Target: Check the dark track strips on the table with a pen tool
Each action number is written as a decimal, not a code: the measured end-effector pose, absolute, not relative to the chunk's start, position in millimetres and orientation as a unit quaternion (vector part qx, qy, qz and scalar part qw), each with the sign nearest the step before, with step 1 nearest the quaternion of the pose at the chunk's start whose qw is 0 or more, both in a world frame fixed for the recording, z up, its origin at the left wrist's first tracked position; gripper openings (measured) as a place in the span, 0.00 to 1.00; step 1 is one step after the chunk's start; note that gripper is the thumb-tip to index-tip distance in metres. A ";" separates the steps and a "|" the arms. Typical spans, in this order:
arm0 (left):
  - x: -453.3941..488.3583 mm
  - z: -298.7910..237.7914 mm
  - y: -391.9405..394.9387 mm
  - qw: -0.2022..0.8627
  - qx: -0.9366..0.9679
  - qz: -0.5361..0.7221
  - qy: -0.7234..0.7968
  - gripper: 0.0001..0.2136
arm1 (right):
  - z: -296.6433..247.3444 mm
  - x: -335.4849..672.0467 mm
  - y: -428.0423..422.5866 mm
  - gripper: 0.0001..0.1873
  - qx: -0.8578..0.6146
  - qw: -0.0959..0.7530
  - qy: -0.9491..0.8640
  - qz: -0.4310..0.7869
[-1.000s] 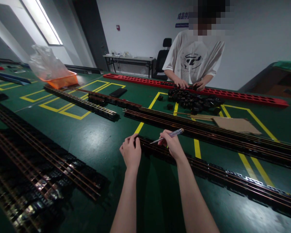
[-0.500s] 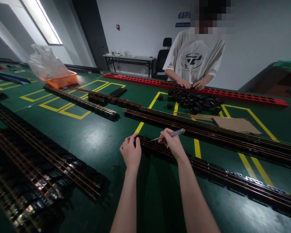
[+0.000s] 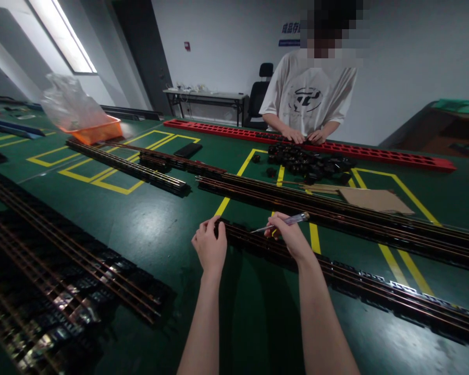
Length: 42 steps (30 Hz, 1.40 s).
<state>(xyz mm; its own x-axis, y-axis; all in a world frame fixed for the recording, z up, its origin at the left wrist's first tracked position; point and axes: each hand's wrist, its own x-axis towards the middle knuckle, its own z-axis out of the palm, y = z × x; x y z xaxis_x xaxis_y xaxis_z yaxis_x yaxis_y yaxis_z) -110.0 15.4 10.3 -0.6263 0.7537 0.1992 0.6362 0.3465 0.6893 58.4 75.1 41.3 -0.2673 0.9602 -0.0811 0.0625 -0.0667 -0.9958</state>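
My left hand grips the left end of a long black strip with copper-coloured rods along it, fingers curled over the end. In my right hand is a screwdriver with a clear handle, held like a pen. Its thin shaft points left, and the tip is at or just above the strip, a short way right of my left hand; contact cannot be made out. The strip runs off toward the lower right across the green table.
More rodded black strips lie at left, and another long row lies beyond my hands. A co-worker handles a red slotted rail behind a heap of black parts. Cardboard and an orange bin also lie there.
My right hand has moved right along the strip with the screwdriver, away from my left hand. The left hand keeps its place on the strip's end. The view has shifted slightly.
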 end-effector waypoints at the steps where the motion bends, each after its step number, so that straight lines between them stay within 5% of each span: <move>1: -110.1 10.2 15.4 0.077 0.425 0.382 0.817 0.15 | 40.0 60.0 75.5 0.12 -0.456 0.397 -0.554 0.572; 42: -111.7 9.6 15.2 0.068 0.434 0.376 0.816 0.15 | 35.2 64.0 83.1 0.11 -0.449 0.459 -0.490 0.590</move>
